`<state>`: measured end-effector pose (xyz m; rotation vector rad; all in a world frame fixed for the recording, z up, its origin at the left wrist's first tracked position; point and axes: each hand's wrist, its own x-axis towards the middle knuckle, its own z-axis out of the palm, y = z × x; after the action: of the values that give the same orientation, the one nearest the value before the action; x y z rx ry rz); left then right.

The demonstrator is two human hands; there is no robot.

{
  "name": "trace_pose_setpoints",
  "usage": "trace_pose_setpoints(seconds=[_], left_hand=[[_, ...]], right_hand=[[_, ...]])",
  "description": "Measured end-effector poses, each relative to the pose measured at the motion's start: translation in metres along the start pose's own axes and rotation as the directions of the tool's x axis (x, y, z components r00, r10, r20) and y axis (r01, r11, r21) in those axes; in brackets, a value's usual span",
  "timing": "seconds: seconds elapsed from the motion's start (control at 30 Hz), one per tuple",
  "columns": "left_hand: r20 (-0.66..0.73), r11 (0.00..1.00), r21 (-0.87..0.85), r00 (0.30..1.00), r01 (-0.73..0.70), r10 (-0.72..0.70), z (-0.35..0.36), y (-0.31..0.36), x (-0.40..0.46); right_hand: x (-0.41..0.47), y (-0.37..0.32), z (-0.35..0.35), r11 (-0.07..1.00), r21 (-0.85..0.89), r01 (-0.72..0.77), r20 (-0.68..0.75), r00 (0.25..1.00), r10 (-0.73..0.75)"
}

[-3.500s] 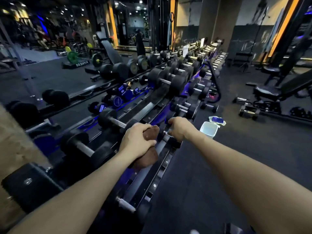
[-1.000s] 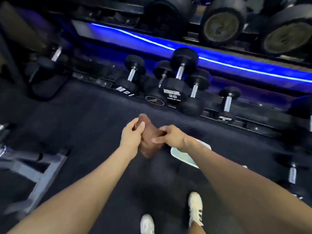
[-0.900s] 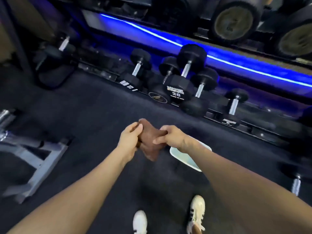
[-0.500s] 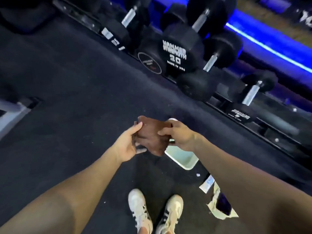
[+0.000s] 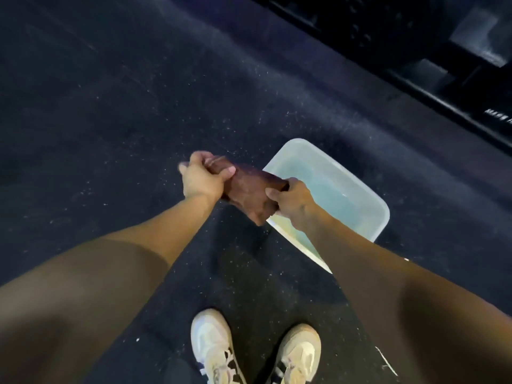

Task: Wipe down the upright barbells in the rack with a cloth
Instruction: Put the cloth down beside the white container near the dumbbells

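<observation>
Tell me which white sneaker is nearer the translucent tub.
The right-foot white sneaker, the one on the image's right; it stands below the translucent plastic tub, while the left-foot white sneaker stands farther left.

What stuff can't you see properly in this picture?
- Cloth, head view: both ends are hidden inside the left hand and right hand.
- Tub, head view: its near side is covered by the right arm; whether it holds water is unclear.
- Rack, head view: cut off by the top right edge, dark and blurred; no weights can be made out.
- White lettering on the rack: too small and blurry to read.
</observation>
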<state>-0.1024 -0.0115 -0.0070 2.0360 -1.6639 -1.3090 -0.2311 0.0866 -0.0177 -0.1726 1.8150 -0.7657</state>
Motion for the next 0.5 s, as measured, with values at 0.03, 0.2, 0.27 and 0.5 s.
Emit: trace_pose_setpoints(seconds=[0.03,0.2,0.27,0.5], left_hand=[[-0.039,0.991,0.131,0.998,-0.036,0.041,0.006,-0.006,0.002],[0.199,0.882,0.322,0.935,-0.345,0.293,0.04,-0.025,-0.018],[0.235,0.896,0.328,0.944,-0.299,0.229,0.051,-0.028,-0.018],[0.393,0.927,0.352,0.919,-0.129,-0.022,0.051,-0.021,0.008]], right_hand=[[0.01,0.006,0.001,0.999,-0.031,0.01,-0.02,1.0,-0.011],[0.026,0.021,-0.002,0.984,-0.17,0.051,-0.107,0.992,-0.07],[0.025,0.024,-0.002,0.982,-0.167,0.089,-0.109,0.988,-0.108],[0.033,0.019,-0.001,0.897,-0.417,0.144,-0.051,0.982,-0.181]])
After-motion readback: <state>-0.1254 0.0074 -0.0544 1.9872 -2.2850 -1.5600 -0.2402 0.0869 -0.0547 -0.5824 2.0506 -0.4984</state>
